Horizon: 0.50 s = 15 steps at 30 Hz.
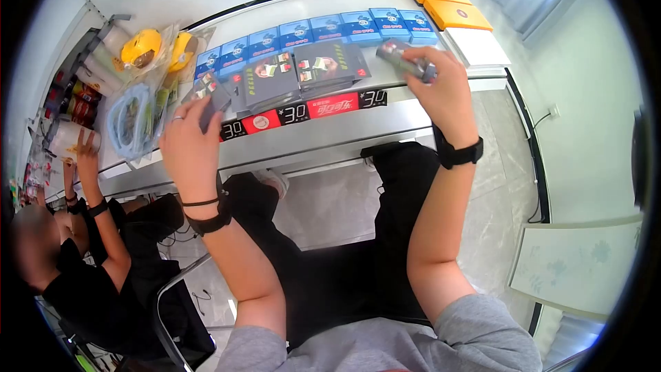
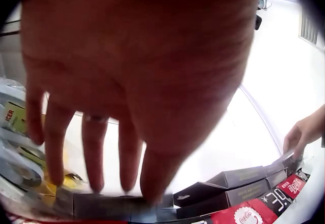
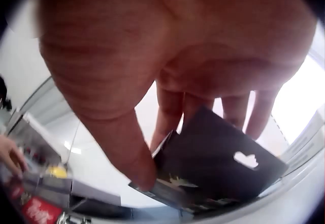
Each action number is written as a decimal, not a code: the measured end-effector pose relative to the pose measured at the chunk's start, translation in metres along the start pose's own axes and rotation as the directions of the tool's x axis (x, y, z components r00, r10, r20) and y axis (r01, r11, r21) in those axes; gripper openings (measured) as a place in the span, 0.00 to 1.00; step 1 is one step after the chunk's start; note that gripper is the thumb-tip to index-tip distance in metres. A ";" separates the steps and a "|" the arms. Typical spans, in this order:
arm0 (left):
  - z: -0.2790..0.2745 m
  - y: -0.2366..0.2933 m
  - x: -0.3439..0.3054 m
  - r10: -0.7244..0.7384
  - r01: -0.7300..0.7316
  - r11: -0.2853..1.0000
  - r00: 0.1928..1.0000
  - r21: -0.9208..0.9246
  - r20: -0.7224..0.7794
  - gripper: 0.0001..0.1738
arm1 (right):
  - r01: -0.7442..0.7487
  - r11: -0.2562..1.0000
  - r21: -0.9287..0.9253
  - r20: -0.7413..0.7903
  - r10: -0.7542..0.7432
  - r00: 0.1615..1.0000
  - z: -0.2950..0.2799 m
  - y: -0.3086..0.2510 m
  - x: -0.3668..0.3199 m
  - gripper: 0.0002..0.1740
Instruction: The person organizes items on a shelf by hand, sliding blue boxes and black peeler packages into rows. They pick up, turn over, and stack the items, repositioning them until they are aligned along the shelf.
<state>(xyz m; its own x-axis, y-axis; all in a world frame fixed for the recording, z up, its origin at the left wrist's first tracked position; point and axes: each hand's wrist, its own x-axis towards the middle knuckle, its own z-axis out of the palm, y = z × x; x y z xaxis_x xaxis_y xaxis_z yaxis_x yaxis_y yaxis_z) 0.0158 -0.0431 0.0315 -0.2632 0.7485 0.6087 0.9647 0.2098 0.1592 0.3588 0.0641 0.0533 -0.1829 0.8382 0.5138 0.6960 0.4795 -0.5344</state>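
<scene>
Here we see both hands raised over the counter (image 1: 330, 141), each with a flat dark pack in it. The right hand (image 1: 447, 93) pinches the right pack (image 1: 406, 57) between thumb and fingers; the right wrist view shows the thumb under one corner and the fingers curled over its far edge. Its long axis runs from upper left to lower right, just past the right end of the dark stacks (image 1: 303, 69). The left hand (image 1: 189, 141) grips the left pack (image 1: 213, 100) with fairly straight, spread fingers, just off the left end of the same stacks. So the stacks lie between the hands, forward of both and about equally near each. Behind them runs a row of blue boxes (image 1: 323, 27). Further left, clear bags (image 1: 165, 55) hold round yellow things, though we cannot tell what they are.
</scene>
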 end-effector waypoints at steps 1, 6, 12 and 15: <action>0.002 -0.003 -0.003 -0.021 0.019 1.000 0.993 0.018 0.114 0.21 | 0.063 0.993 -0.099 0.091 -0.054 0.994 -0.001 0.004 -0.004 0.19; 0.005 -0.005 -0.003 -0.061 0.071 0.996 0.984 -0.051 0.167 0.21 | 0.017 1.000 0.006 0.113 -0.017 0.994 0.017 0.007 -0.009 0.21; 0.020 -0.015 -0.001 -0.151 0.240 0.905 0.953 -0.351 0.262 0.27 | 0.000 0.983 -0.183 0.136 0.026 0.990 0.011 0.008 -0.011 0.23; 0.006 -0.012 -0.005 -0.097 0.131 0.977 0.976 -0.167 0.195 0.30 | 0.093 0.986 -0.136 0.160 -0.071 0.985 0.005 0.020 -0.013 0.22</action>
<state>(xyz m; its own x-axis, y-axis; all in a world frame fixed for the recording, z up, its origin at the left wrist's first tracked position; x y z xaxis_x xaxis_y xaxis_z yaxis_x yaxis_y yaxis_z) 0.0057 -0.0453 0.0217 -0.3522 0.8330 0.4267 0.9098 0.1977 0.3651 0.3719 0.0641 0.0321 -0.3408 0.8328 0.4363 0.7640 0.5158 -0.3877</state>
